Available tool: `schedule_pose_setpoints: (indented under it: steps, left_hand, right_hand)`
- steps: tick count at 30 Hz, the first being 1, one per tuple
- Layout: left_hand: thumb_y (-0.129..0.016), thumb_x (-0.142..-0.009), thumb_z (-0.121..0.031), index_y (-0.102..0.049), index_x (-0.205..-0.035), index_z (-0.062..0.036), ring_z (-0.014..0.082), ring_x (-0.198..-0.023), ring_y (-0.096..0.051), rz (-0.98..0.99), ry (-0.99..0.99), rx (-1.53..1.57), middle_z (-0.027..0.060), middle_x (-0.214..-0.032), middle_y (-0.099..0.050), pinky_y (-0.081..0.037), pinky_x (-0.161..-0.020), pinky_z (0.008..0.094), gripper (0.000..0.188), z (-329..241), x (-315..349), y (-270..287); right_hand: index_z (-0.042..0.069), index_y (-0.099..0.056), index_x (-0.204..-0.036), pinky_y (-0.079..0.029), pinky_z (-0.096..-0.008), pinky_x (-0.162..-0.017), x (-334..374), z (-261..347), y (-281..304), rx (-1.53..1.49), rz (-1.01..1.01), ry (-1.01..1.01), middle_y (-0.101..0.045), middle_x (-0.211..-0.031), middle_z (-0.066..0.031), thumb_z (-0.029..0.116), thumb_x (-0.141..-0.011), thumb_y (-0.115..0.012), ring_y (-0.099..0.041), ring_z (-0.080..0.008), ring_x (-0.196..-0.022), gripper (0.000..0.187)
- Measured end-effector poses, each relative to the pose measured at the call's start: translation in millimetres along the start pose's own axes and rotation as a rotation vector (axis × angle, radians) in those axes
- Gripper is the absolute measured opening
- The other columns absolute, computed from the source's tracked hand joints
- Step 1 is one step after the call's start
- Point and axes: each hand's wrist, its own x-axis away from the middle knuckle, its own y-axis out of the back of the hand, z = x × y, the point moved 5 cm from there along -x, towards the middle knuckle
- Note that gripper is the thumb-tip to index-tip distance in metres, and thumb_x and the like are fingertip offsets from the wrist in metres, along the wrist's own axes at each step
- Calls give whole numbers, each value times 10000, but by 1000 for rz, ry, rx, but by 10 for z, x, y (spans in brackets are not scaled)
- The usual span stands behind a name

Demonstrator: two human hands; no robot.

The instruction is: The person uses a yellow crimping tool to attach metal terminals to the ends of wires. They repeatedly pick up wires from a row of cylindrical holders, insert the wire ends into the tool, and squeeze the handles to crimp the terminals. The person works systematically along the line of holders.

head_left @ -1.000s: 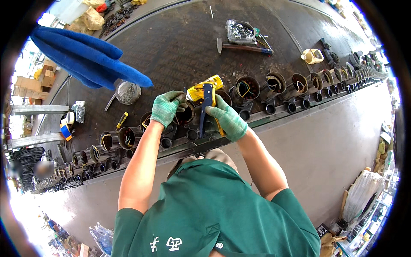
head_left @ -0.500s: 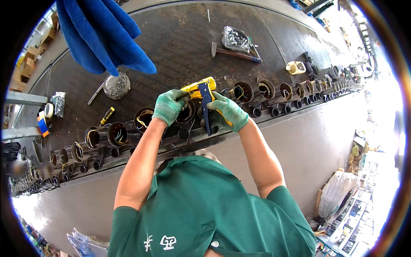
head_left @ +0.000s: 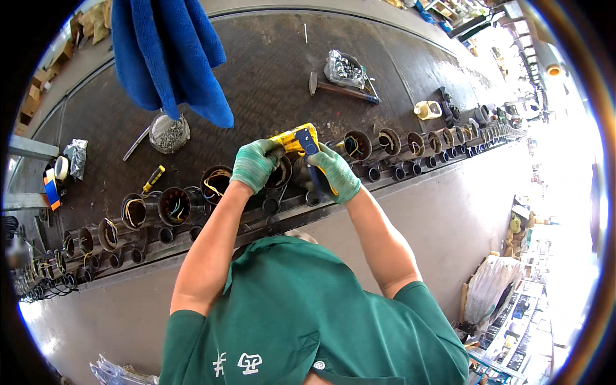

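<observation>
My right hand (head_left: 338,172), in a green-and-white knit glove, is wrapped round the handles of a wire stripper (head_left: 303,137) with a yellow head and blue and yellow handles. My gloved left hand (head_left: 255,164) is closed right beside the tool's yellow jaw end. Whatever its fingers pinch is hidden. Both hands are above a row of dark metal tubes; one open tube (head_left: 280,174) lies just below the stripper, partly covered by the hands. Loose wires stick out of the neighbouring tubes, such as the tube (head_left: 216,182) left of my left hand.
Across the dark bench (head_left: 256,77) lie a hammer (head_left: 346,89), a bag of metal parts (head_left: 344,68), a bag of small fasteners (head_left: 169,133), a yellow screwdriver (head_left: 154,178) and a pale plastic jug (head_left: 427,110). A blue towel (head_left: 168,58) hangs at the upper left.
My right hand has squeezed the stripper's handles closer together; the blue one is blurred now. My left hand stays by the jaws. The whole view has shifted slightly.
</observation>
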Motion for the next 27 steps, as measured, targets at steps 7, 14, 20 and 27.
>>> schedule_pose_setpoints:
  steps: [7,14,20,27]
  left_hand:
    - [-709,-964,-2,-690,-1276,18,131,-798,-668,-64,-249,-135,85,-1034,-750,-573,-757,279,314,165,-5,57]
    - [-659,-975,14,-693,-1189,-9,156,-742,-654,-139,-236,-245,108,-941,-706,-550,-704,311,217,25,16,30]
    - [-714,-940,-8,-741,-1136,-12,234,-827,-692,-243,-249,-329,111,-982,-703,-560,-767,346,198,-12,116,29]
    - [-770,-900,-49,-775,-1079,-20,318,-964,-698,-245,-153,-414,138,-1070,-704,-560,-864,396,182,-172,179,159]
  right_hand:
    - [71,-546,-1371,-644,-451,-852,71,-22,-155,-219,27,213,-686,-1085,-119,132,-886,-713,-720,-269,-948,516]
    - [61,-544,-1372,-656,-442,-827,164,-333,-35,-57,-133,299,-682,-1105,-115,105,-895,-703,-722,-268,-961,505]
    - [61,-528,-1391,-665,-455,-804,154,-236,58,-93,-127,269,-694,-1080,-117,87,-895,-688,-739,-276,-912,522]
    - [21,-467,-1460,-472,-270,-994,-1,68,-8,248,25,410,-605,-1215,-20,28,-878,-710,-561,-111,-1091,631]
